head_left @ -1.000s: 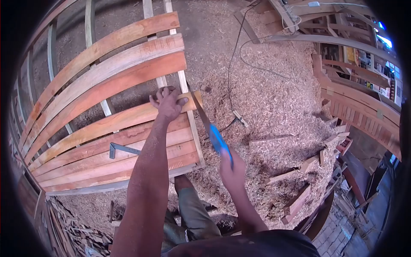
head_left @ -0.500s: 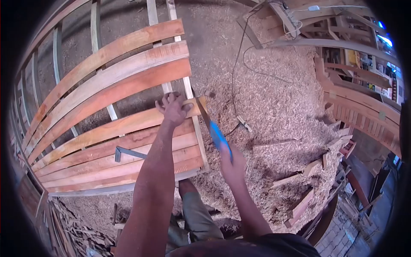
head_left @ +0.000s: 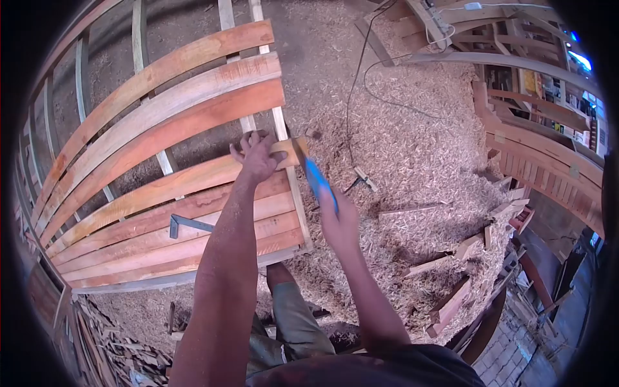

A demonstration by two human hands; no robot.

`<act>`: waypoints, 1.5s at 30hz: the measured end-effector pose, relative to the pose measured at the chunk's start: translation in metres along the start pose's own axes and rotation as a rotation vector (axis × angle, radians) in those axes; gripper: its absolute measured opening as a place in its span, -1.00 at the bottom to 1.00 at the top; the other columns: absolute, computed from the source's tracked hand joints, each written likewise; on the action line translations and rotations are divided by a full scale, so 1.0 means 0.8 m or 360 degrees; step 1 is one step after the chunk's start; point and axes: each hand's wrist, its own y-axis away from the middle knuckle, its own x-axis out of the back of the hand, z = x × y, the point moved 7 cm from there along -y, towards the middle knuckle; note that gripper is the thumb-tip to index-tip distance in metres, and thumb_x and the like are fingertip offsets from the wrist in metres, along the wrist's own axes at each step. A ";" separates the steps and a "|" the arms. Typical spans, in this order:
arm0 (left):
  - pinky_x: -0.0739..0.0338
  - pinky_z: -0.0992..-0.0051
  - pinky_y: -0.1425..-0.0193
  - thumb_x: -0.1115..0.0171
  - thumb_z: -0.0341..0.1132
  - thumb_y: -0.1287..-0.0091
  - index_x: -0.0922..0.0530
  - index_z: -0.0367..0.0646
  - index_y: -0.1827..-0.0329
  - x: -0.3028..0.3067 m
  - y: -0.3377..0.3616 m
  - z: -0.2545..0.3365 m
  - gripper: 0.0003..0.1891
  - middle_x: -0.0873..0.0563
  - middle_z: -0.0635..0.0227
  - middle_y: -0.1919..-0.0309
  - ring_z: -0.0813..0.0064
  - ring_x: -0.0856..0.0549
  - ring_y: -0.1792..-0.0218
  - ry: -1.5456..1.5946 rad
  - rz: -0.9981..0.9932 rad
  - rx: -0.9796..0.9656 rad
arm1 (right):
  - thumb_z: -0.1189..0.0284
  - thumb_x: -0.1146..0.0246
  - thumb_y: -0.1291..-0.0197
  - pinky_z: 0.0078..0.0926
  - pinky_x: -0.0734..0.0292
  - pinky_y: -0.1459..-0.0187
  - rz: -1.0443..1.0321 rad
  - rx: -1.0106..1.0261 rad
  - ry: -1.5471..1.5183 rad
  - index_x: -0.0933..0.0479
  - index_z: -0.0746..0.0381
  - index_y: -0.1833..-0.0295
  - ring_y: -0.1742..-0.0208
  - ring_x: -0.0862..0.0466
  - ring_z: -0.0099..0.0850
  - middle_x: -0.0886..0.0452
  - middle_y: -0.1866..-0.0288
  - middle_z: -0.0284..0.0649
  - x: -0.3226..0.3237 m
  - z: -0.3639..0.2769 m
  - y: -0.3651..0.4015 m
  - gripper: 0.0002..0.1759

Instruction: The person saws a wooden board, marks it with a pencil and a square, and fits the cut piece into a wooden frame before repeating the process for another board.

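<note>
My left hand [head_left: 259,157] presses on a yellowish wooden plank [head_left: 174,182] near its right end, fingers hooked over the far edge and the thumb lying on the wood. In my right hand [head_left: 340,222] is a handsaw [head_left: 317,180] with a blue handle. Its dark blade crosses the plank's right end, just beyond my left thumb. The plank lies across the light battens of a slatted wooden frame [head_left: 295,200]. Several reddish boards [head_left: 193,132] lie on the same frame. A try square [head_left: 193,224] rests on the near boards, left of my forearm.
Wood shavings [head_left: 425,155] cover the ground to the right. A small clamp-like tool [head_left: 365,178] and a dark cable [head_left: 353,116] lie on them. Offcuts [head_left: 451,306] are scattered at the lower right. Timber furniture parts [head_left: 548,155] stand at the far right.
My right hand has pushed the saw forward, away from me, across the plank. My left hand keeps its place on the wood. The whole view has shifted slightly.
</note>
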 end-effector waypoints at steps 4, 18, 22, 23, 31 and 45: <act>0.37 -0.56 -0.65 -0.52 0.08 -0.33 -0.65 0.17 -0.32 -0.008 -0.004 -0.005 -0.46 -0.40 0.32 -0.55 -0.03 -0.09 -0.70 0.0009 0.0009 -0.0017 | 0.30 -0.18 -0.64 -0.37 -0.42 0.44 -0.0026 -0.0543 -0.0205 -0.69 0.35 -0.24 0.52 -0.56 -0.51 -0.57 0.51 -0.26 0.099 -0.031 0.161 -0.63; 0.38 -0.57 -0.64 -0.51 0.10 -0.34 -0.64 0.17 -0.35 -0.015 0.003 -0.007 -0.44 -0.37 0.29 -0.58 -0.03 -0.08 -0.71 0.0015 -0.0026 -0.0006 | 0.21 -0.16 -0.65 -0.40 -0.42 0.41 -0.0013 -0.0436 -0.0068 -0.69 0.38 -0.10 0.45 -0.58 -0.53 -0.59 0.47 -0.16 0.073 -0.009 0.143 -0.58; 0.38 -0.55 -0.65 -0.51 0.10 -0.34 -0.64 0.16 -0.34 -0.010 0.002 -0.007 -0.45 -0.36 0.30 -0.60 -0.01 -0.07 -0.71 0.0000 0.0001 -0.0019 | 0.23 -0.16 -0.65 -0.37 -0.41 0.43 0.0037 -0.0287 0.0203 -0.69 0.39 -0.13 0.48 -0.56 -0.52 -0.57 0.48 -0.15 0.061 0.003 0.119 -0.59; 0.38 -0.55 -0.65 -0.51 0.10 -0.35 -0.64 0.16 -0.33 -0.012 0.007 -0.008 -0.45 -0.37 0.31 -0.59 -0.01 -0.07 -0.71 -0.0012 -0.0031 -0.0011 | 0.24 -0.17 -0.64 -0.33 -0.44 0.40 0.0102 -0.0159 0.0069 -0.69 0.39 -0.12 0.47 -0.58 -0.48 -0.58 0.49 -0.13 0.029 0.007 0.072 -0.61; 0.33 -0.54 -0.64 -0.47 0.17 -0.37 -0.63 0.22 -0.39 -0.005 0.000 -0.002 -0.43 -0.42 0.35 -0.56 0.03 -0.10 -0.71 -0.0051 0.0002 -0.0008 | 0.12 -0.17 -0.65 -0.18 -0.49 0.31 0.0020 -0.0089 0.0026 -0.67 0.36 -0.02 0.44 -0.64 -0.26 -0.58 0.49 -0.02 -0.008 -0.004 0.002 -0.54; 0.35 -0.57 -0.62 -0.44 0.17 -0.39 -0.62 0.18 -0.39 -0.012 0.003 -0.008 -0.42 -0.39 0.36 -0.60 0.01 -0.07 -0.73 -0.0051 0.0008 -0.0080 | 0.10 -0.17 -0.64 -0.17 -0.49 0.28 0.0001 -0.0074 0.0026 -0.68 0.39 0.03 0.42 -0.62 -0.27 -0.57 0.47 0.02 -0.045 0.006 -0.052 -0.50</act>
